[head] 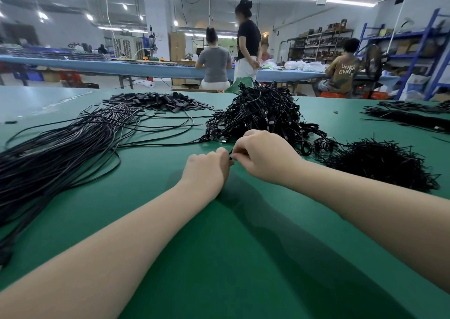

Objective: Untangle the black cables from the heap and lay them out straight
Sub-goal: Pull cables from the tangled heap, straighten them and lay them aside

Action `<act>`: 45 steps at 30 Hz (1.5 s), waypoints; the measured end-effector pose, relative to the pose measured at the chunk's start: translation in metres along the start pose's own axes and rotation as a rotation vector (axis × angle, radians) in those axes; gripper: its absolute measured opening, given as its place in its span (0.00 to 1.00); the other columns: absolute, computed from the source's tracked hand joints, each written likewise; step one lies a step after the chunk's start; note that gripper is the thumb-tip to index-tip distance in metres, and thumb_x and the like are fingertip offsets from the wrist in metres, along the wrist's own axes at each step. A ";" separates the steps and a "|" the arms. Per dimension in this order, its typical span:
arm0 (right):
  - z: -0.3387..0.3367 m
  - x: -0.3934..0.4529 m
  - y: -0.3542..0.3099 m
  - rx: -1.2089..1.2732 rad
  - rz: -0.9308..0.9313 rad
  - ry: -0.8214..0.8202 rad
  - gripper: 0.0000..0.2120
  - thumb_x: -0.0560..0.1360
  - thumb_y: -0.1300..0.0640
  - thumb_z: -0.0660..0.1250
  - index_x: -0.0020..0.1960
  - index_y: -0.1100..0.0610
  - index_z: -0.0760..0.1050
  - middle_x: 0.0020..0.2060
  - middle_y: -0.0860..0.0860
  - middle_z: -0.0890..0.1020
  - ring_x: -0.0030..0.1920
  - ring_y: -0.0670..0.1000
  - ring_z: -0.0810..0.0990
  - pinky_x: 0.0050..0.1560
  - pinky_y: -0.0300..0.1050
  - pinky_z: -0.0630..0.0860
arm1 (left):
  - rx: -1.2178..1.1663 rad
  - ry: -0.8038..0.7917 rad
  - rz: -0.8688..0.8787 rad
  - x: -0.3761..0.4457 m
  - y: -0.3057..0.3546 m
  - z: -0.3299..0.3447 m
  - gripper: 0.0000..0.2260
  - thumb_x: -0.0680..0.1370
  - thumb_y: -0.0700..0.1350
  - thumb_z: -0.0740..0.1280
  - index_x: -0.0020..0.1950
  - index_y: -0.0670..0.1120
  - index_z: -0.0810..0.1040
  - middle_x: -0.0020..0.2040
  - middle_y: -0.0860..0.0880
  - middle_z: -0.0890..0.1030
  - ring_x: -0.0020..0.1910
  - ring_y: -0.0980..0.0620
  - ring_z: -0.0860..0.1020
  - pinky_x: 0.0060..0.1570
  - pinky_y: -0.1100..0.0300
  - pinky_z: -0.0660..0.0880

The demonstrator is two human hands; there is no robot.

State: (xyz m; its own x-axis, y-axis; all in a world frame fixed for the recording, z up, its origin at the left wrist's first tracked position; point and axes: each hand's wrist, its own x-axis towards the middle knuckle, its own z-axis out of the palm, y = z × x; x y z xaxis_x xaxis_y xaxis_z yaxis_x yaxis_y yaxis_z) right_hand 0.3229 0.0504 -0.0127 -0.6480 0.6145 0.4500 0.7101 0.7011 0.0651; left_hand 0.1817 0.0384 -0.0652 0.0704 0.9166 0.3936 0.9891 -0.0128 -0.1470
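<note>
1. Both hands meet over the green table [219, 257], just in front of the heap [260, 114] of tangled black cables.
2. The left hand [207, 170] has its fingers curled, thumb side pressed toward the right hand; it seems to pinch a small black piece of cable [230, 157] between the two hands, though most of the grip is hidden.
3. The right hand [263, 155] is curled too, its fingertips closed on the same black piece, touching the left hand.
4. The step in hand looks like freeing one cable: working at a tie or end held between the fingers. Which it is, I cannot tell.
5. Straightened cables [60, 153] lie in a long bundle to the left, reaching to the near left edge; a single strand runs from the heap toward them.
6. A pile of short black offcuts [379, 165] sits just right of the right wrist.
7. Next, judging by this, the held cable needs pulling clear of the heap without dragging its neighbours, then laying alongside the left bundle.
</note>
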 end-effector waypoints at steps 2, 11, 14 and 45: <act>-0.004 0.002 0.002 -0.016 -0.025 0.021 0.09 0.77 0.49 0.64 0.50 0.51 0.81 0.47 0.48 0.79 0.46 0.51 0.78 0.46 0.48 0.76 | 0.104 0.028 0.026 0.001 0.002 0.001 0.12 0.84 0.49 0.49 0.57 0.44 0.67 0.53 0.46 0.80 0.52 0.44 0.79 0.43 0.56 0.59; -0.043 0.026 0.055 0.544 0.141 -0.509 0.07 0.67 0.43 0.74 0.41 0.45 0.83 0.35 0.41 0.83 0.35 0.39 0.78 0.40 0.33 0.75 | -0.215 0.286 0.416 -0.007 -0.003 -0.010 0.12 0.83 0.52 0.54 0.46 0.47 0.66 0.43 0.47 0.79 0.43 0.42 0.77 0.42 0.56 0.58; -0.038 0.022 0.068 0.932 0.293 -0.713 0.11 0.64 0.44 0.74 0.41 0.49 0.82 0.38 0.46 0.82 0.40 0.44 0.79 0.46 0.41 0.75 | -0.478 0.371 0.462 -0.013 0.003 -0.017 0.12 0.82 0.48 0.56 0.42 0.44 0.65 0.36 0.46 0.75 0.35 0.40 0.73 0.37 0.56 0.55; 0.047 0.009 -0.010 1.799 0.783 0.004 0.11 0.74 0.54 0.71 0.49 0.60 0.76 0.31 0.51 0.83 0.31 0.47 0.81 0.32 0.37 0.77 | -1.458 0.129 -0.288 0.009 -0.006 0.005 0.09 0.84 0.47 0.56 0.45 0.51 0.70 0.36 0.52 0.70 0.34 0.55 0.68 0.35 0.60 0.64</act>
State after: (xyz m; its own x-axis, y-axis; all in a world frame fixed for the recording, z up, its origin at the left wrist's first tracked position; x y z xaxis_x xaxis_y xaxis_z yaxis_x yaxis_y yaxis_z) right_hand 0.2973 0.0659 -0.0509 -0.3804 0.9219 -0.0735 -0.2671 -0.1856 -0.9456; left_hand 0.1762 0.0489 -0.0653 -0.2109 0.9174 0.3374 0.2209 -0.2915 0.9307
